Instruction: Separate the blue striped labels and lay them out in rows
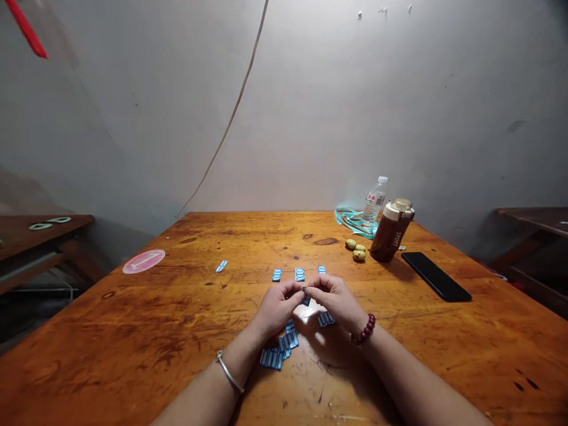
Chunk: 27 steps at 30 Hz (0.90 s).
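Note:
My left hand and my right hand meet over the middle of the table, thumbs and index fingers pinched together. Between the fingertips is a small blue-and-white striped piece, mostly hidden by the fingers. Similar striped pieces lie around: an overlapping pile by my left wrist, a short group under my right hand. Beyond my fingers are three small stacks, a left stack, a middle stack and a right stack. Another striped piece lies farther left.
On the wooden table, a black phone lies right, near a brown sport bottle, a clear water bottle, a turquoise strap and three yellowish fruit-like objects. A pink round sticker is at left.

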### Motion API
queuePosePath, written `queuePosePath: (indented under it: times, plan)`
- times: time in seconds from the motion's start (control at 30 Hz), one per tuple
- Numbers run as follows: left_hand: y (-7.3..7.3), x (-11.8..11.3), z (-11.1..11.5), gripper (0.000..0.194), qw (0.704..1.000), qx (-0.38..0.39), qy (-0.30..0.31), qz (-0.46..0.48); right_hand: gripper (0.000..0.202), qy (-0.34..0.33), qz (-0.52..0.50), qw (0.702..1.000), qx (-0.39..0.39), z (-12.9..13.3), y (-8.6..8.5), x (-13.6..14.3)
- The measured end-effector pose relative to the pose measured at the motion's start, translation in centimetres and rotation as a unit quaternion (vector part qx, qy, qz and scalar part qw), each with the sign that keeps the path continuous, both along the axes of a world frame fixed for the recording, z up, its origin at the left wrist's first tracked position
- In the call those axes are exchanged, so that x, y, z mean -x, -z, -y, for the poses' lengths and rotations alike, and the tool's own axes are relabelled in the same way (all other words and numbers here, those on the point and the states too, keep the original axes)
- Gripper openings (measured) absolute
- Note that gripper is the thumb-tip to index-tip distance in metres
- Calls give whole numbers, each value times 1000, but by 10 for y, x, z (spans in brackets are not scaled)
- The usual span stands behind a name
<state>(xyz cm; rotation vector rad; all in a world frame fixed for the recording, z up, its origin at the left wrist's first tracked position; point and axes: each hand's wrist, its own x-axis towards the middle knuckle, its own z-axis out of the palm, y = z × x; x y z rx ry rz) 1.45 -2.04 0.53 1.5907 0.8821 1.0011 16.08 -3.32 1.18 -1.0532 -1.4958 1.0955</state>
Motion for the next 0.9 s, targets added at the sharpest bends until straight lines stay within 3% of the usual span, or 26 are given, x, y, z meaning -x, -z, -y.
queuePosePath:
  times: [0.1,0.2,0.37,0.5,0.6,0.77,0.9]
  plan:
    - [-2,5,-5,18,999,-12,-48,-1,17,15,27,999,-8,0,3,0]
    - [-5,13,-12,18,992,-7,-116,53,12,-3,123,992,-39,4,8,3]
    - [-9,19,-17,19,980,15,-157,121,17,-108,318,933,-128,20,14,18]
    - [-7,18,-17,19,980,21,-151,127,17,-129,390,898,-156,23,16,24]
    - [-5,17,-17,18,983,16,-141,116,7,-144,361,914,-118,17,20,19]
    - [-4,18,-16,18,986,24,-137,96,10,-177,199,963,29,5,21,2]
    - [-2,18,-16,19,986,46,-131,92,16,-130,86,982,105,3,11,-4]
